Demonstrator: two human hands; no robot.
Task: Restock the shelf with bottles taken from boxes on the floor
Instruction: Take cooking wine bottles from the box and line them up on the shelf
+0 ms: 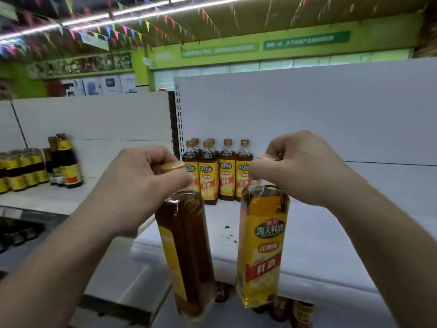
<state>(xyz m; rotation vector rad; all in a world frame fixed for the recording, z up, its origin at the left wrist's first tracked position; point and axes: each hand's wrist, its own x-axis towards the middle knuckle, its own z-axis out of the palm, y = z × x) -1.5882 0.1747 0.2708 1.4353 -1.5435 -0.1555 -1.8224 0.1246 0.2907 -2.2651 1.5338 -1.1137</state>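
My left hand was clamped on the gold cap and neck of the left bottle, fingers curled tight round the top. My right hand pinched the cap of the right bottle the same way. Both bottles hung in the air at the front edge of the white shelf, near each other but not touching. The left bottle tilted a little and showed me its brown side. The right bottle faced me with its yellow label (green badge above, red band below).

At the back of the shelf stood a cluster of the same bottles, upright and packed close beside the perforated post. A few dark specks lay on the shelf between that cluster and the bottles I held. On the next bay to the left stood dark bottles with red and yellow labels, blurred. Below the shelf edge I could make out jars, too blurred to identify.
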